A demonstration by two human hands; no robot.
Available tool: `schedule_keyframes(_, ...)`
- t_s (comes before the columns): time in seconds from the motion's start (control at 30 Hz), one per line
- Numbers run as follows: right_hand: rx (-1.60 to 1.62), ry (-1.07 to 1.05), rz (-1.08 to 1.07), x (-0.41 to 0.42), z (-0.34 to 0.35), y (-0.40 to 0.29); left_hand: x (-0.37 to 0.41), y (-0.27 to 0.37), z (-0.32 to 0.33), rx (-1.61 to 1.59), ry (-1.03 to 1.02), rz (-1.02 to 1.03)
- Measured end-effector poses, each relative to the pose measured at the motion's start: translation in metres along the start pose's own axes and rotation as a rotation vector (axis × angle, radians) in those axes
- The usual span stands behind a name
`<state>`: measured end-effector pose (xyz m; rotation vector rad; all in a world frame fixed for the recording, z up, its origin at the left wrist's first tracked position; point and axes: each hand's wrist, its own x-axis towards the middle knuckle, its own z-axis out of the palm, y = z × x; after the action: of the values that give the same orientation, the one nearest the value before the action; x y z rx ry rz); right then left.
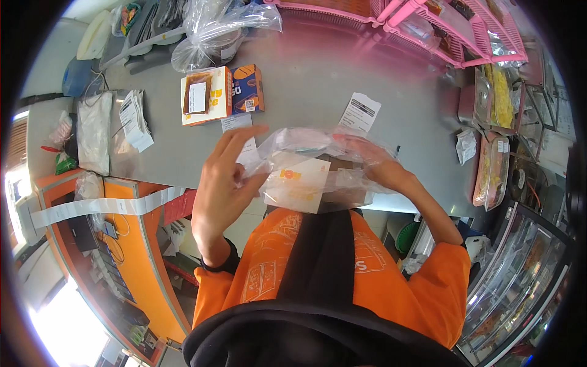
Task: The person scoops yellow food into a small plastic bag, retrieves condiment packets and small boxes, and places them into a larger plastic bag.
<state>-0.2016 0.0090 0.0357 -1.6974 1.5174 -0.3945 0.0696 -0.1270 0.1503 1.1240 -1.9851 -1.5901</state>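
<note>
A clear plastic bag (302,142) stands at the near edge of the metal counter. Inside it are a white printed carton (298,183) and a brown cardboard box (344,197), side by side. At the bag's left side my left hand (224,179) has its edge between thumb and bent finger, the upper fingers stretched out. Film covers the fingers of my right hand (376,158), which holds the bag's right side from within or under a fold; its thumb is hidden. A printed paper slip (360,112) lies beyond the bag, another (247,147) beside my left hand.
A white-and-orange box (220,91) carries a labelled sauce sachet (198,97); a blue box (247,89) adjoins it. Stacked slips (136,121) and flat plastic bags (95,133) lie left. Pink baskets (412,27) stand at the back, a clear food container (491,172) right.
</note>
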Motion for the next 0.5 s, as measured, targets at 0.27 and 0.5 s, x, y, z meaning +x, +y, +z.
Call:
schedule_keyframes(0.27,-0.073,-0.351,0.222,0.014,-0.015,-0.004,0.008,-0.001,-0.028,-0.648,-0.432,-0.056)
schedule_keyframes(0.5,-0.246,-0.175,0.242,0.007,-0.020,-0.042,0.000,-0.007,-0.004,-0.659,-0.173,0.273)
